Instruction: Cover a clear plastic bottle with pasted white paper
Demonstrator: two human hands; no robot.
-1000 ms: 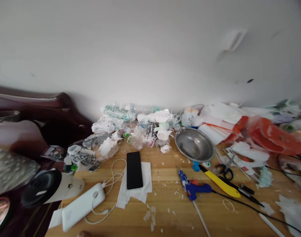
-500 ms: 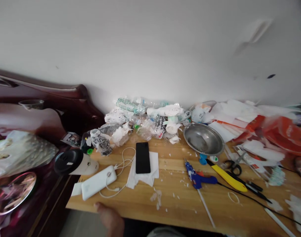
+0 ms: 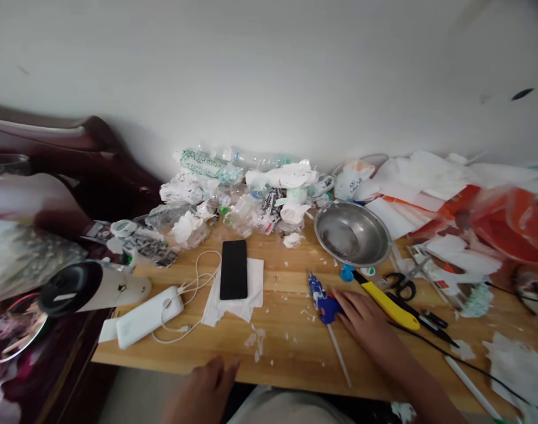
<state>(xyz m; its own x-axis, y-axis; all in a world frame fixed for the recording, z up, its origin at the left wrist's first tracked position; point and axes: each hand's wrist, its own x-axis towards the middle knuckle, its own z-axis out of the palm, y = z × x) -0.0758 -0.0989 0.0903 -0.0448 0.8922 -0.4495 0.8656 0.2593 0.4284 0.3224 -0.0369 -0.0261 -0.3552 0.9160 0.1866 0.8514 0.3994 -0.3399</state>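
Note:
My right hand (image 3: 361, 318) lies over the handle of a blue hot glue gun (image 3: 326, 306) on the wooden table. Its fingers are stretched out across the handle, not visibly wrapped round it. From the gun's back end sticks a white glue stick (image 3: 339, 356). At the table's front edge is my left hand (image 3: 209, 383), fingers loosely bent and a little apart, with nothing visible in it. Beside my right hand lie a yellow utility knife (image 3: 390, 303) and black-handled scissors (image 3: 403, 282). A metal bowl (image 3: 352, 235) stands behind the gun.
A black phone (image 3: 234, 270) rests on a white tissue (image 3: 255, 282). Left of it are a white power bank (image 3: 149, 318) with cables and a tumbler (image 3: 96, 288). Crumpled plastic (image 3: 246, 209) lines the wall. A black cord (image 3: 458, 353) crosses the table's right side.
My right hand has come into view and reached the glue gun. My left hand shows more of itself at the front edge. The whole view has shifted, moving the objects leftward and up.

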